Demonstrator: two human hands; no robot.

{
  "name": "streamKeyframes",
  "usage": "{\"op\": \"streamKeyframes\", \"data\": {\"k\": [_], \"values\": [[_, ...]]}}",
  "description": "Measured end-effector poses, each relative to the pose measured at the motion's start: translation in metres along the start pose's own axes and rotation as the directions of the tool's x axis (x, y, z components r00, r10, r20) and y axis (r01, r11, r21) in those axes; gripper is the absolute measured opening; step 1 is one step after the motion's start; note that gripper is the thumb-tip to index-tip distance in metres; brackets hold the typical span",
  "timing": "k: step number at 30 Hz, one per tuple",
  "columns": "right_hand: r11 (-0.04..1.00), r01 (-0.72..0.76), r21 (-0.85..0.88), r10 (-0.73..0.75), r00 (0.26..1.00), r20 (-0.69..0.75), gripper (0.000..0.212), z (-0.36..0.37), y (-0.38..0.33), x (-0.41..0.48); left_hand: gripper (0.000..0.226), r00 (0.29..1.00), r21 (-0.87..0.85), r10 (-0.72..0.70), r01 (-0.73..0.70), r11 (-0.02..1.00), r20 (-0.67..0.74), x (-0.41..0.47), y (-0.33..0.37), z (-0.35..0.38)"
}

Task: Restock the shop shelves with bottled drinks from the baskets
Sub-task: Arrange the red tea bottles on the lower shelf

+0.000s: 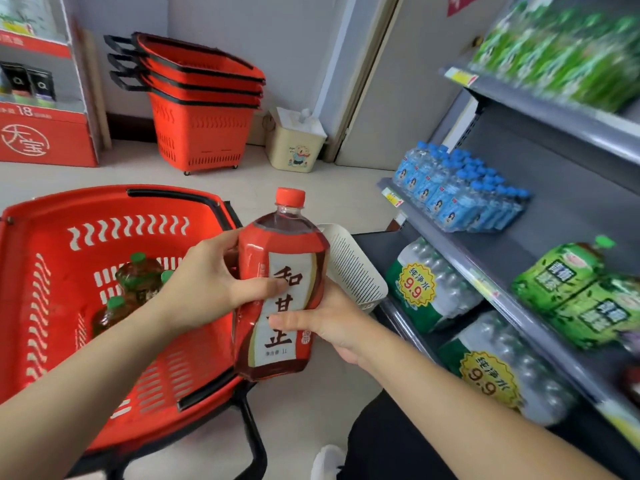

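Note:
A large bottle with a red cap and a red-and-white label (282, 271) is upright at the centre of the view, above the floor. My left hand (207, 285) grips its left side and my right hand (325, 322) cups it from the right and behind. Just to the left is a red shopping basket (59, 271) holding several green-capped bottles of brown drink (138, 275). The grey shop shelves (460, 261) run along the right, with green-labelled bottles (568, 275) on the middle shelf.
Blue-capped water bottles (460, 192) fill the far end of the middle shelf. Wrapped water packs (429, 289) lie on the bottom shelf, and a white perforated basket (353, 268) stands behind the held bottle. Stacked red baskets (201, 109) and a cream bin (294, 147) stand by the wall.

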State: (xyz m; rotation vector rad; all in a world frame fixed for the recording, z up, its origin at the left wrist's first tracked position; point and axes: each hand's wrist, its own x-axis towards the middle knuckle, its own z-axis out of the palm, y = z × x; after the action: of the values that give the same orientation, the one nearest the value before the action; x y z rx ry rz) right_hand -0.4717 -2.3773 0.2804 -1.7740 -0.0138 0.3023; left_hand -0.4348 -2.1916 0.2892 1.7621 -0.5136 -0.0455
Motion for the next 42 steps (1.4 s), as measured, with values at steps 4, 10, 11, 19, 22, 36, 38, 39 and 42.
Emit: {"op": "streamKeyframes", "data": {"k": [4,10,11,19,22,36,38,39,42], "values": [[1.0,0.012,-0.006,-0.012,0.998,-0.059,0.068,-0.033,-0.001,-0.028,0.047,0.999,-0.032,0.025,-0.024,0.999,0.048,0.006,0.022,0.037],[0.998,0.064,0.003,-0.062,0.98,-0.189,0.066,-0.094,-0.011,-0.076,0.054,0.989,-0.08,0.08,-0.071,0.994,0.125,0.023,0.068,0.096],[0.997,0.072,0.002,-0.07,0.976,-0.208,0.07,-0.105,-0.014,-0.084,0.051,0.987,-0.093,0.089,-0.076,0.993,0.135,0.025,0.078,0.106],[0.98,0.172,0.099,-0.101,0.861,-0.498,0.074,-0.181,-0.001,-0.15,0.063,0.915,-0.215,0.18,-0.106,0.971,0.362,0.048,0.144,0.205],[0.975,0.184,0.123,-0.069,0.779,-0.623,0.073,-0.211,0.017,-0.181,0.057,0.84,-0.221,0.243,-0.152,0.963,0.484,0.057,0.161,0.252],[0.969,0.167,0.183,0.12,0.331,-0.936,0.073,-0.322,0.09,-0.325,0.099,0.683,0.032,0.172,-0.275,0.961,0.71,0.059,0.159,0.376],[0.969,0.17,0.18,0.13,0.27,-0.954,0.075,-0.333,0.099,-0.332,0.094,0.687,0.016,0.183,-0.273,0.962,0.704,0.063,0.159,0.382],[0.97,0.169,0.175,0.131,0.24,-0.962,0.076,-0.337,0.103,-0.336,0.09,0.683,0.003,0.195,-0.278,0.961,0.704,0.064,0.16,0.385],[0.974,0.159,0.16,0.134,0.163,-0.978,0.081,-0.351,0.114,-0.353,0.087,0.68,-0.009,0.218,-0.297,0.955,0.7,0.07,0.163,0.396]]}}
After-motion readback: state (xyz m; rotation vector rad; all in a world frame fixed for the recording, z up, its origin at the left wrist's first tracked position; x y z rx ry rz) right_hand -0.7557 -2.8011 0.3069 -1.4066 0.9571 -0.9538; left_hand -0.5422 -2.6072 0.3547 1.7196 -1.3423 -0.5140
